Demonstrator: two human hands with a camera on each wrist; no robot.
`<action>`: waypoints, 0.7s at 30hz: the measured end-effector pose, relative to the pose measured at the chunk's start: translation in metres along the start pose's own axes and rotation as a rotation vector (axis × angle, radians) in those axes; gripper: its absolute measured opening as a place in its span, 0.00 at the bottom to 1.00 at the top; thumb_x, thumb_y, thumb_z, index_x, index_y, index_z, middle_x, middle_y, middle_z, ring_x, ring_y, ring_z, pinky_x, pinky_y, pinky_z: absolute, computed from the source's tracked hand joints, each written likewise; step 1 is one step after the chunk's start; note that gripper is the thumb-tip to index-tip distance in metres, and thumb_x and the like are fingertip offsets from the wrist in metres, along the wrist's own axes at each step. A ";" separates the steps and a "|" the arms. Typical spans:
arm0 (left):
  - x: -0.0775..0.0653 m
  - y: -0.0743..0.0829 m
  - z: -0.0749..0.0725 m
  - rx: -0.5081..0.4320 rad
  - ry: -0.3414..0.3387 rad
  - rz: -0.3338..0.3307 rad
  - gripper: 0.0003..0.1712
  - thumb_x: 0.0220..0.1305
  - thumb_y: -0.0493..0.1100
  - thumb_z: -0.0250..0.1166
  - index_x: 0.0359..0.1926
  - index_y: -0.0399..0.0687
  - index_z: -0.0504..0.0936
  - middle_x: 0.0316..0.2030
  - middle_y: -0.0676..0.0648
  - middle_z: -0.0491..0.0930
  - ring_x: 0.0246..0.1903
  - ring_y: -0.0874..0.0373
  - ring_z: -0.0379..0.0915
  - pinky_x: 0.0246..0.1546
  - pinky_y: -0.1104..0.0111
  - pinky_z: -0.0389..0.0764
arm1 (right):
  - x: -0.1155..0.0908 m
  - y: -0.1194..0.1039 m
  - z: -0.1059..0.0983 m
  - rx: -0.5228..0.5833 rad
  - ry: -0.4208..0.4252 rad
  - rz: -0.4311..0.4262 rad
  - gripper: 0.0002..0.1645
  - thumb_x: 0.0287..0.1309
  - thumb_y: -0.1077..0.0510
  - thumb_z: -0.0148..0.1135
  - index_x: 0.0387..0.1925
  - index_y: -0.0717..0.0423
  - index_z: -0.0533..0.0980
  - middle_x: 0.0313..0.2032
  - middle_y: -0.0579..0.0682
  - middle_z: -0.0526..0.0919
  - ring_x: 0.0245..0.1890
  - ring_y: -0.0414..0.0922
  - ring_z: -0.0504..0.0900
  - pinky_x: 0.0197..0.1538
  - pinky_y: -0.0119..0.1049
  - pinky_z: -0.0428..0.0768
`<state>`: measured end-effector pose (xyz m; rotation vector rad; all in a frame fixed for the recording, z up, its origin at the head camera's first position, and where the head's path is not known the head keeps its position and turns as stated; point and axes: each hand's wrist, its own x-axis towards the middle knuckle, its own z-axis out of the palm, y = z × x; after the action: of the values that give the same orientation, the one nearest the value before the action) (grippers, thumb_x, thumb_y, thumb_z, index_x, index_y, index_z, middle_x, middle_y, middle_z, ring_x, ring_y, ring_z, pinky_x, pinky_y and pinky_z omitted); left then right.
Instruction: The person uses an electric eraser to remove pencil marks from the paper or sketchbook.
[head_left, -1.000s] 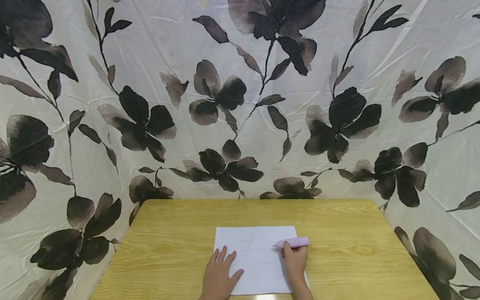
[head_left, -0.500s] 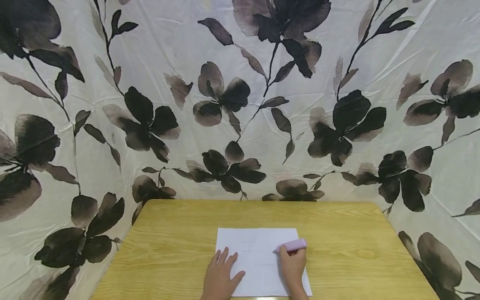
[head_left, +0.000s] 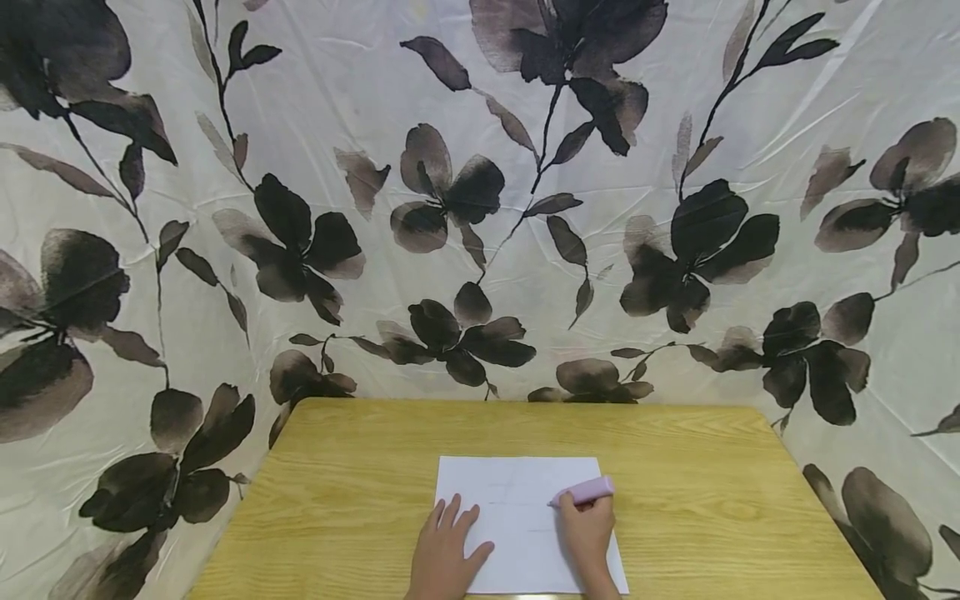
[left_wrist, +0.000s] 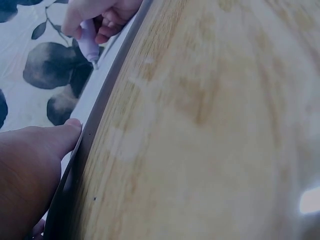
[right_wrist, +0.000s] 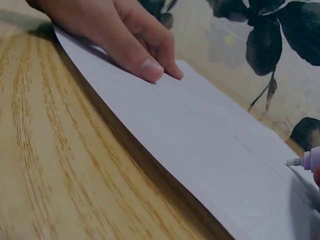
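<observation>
My right hand (head_left: 588, 533) pinches a thick lilac pen-shaped tool (head_left: 592, 489), its tip pointing left at the right part of a white sheet of paper (head_left: 517, 567). In the right wrist view the tool (right_wrist: 313, 159) has a narrow grey tip, close over a thin line drawn on the sheet. A few faint straight lines run across the paper. Spread over the sheet's left edge lies my left hand (head_left: 444, 554), its fingers straight and its thumb out to the side. In the left wrist view that hand's thumb (left_wrist: 65, 135) rests at the paper's near edge.
The sheet lies near the front of a yellow wood-grain table (head_left: 337, 483). Behind the table and at both sides hangs a pale cloth (head_left: 360, 275) with dark flower prints. A bright reflection shows at the table's front edge.
My right hand has tilted the lilac tool more steeply, and its tip has come slightly nearer to me over the paper. The left hand stays in place; the whole head view has shifted a little.
</observation>
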<state>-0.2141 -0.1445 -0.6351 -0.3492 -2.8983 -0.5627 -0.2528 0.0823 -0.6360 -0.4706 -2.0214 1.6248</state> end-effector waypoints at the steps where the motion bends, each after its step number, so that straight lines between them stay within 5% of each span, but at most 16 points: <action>1: 0.000 0.000 0.000 0.001 -0.001 0.000 0.35 0.60 0.67 0.61 0.59 0.49 0.78 0.62 0.37 0.70 0.65 0.36 0.59 0.63 0.44 0.62 | 0.000 0.000 0.000 0.004 -0.005 -0.001 0.17 0.47 0.69 0.63 0.39 0.66 0.67 0.30 0.56 0.75 0.27 0.43 0.74 0.27 0.27 0.74; 14: -0.001 -0.002 0.003 0.014 -0.008 0.005 0.35 0.60 0.66 0.61 0.59 0.50 0.78 0.62 0.37 0.70 0.65 0.36 0.59 0.64 0.44 0.61 | -0.002 0.000 -0.001 -0.031 -0.028 -0.018 0.17 0.47 0.67 0.64 0.39 0.63 0.67 0.25 0.51 0.74 0.23 0.42 0.72 0.24 0.29 0.72; 21: 0.000 0.000 0.003 0.005 0.026 0.010 0.34 0.59 0.66 0.62 0.58 0.49 0.79 0.61 0.36 0.71 0.64 0.35 0.60 0.62 0.43 0.63 | 0.007 -0.003 -0.003 0.260 -0.014 0.127 0.11 0.54 0.71 0.58 0.37 0.66 0.66 0.20 0.52 0.76 0.16 0.39 0.75 0.19 0.28 0.77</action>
<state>-0.2141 -0.1436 -0.6375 -0.3527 -2.8705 -0.5546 -0.2565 0.0882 -0.6311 -0.4999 -1.7864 1.9398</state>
